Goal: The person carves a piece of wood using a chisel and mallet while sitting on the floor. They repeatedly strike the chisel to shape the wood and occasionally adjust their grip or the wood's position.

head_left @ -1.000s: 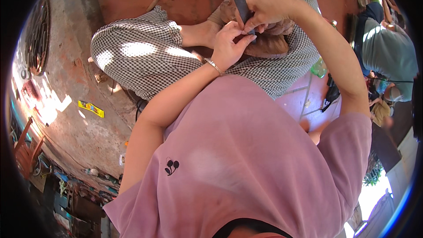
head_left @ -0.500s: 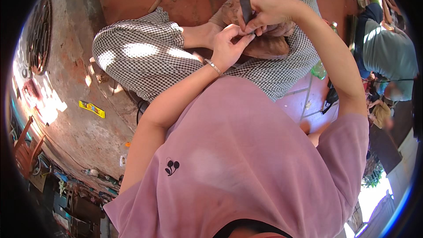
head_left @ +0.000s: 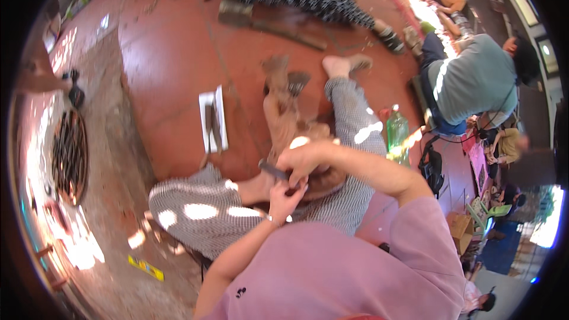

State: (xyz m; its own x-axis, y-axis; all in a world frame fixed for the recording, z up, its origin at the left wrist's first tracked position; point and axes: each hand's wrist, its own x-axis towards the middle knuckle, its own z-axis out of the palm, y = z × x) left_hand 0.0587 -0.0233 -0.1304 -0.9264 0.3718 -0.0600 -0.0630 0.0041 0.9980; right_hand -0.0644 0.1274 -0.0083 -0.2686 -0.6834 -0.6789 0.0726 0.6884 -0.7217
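Note:
A brown carved wooden figure (head_left: 278, 120) lies between my bent legs, its lower part partly hidden by my arms. My right hand (head_left: 303, 159) is closed around a dark, flat, bar-shaped tool (head_left: 272, 169), whose end sticks out to the left. Just below it, my left hand (head_left: 287, 199) is closed, thumb and fingers pinched close to the right fingers over the wood. What the left fingertips grip is hidden. Both forearms converge over my checkered trousers (head_left: 201, 213).
Slim tools (head_left: 212, 127) lie on white paper ahead to the left. Beyond the carving is a wooden mallet (head_left: 237, 13). A green bottle (head_left: 397, 130) stands right of my knee. Other people, one in a grey-green shirt (head_left: 474, 74), sit nearby. A yellow packet (head_left: 146, 267) lies left.
The view has tilted upward, showing more floor, the mallet and the people ahead. My hands remain together at the carving; the tool now slants more to the left.

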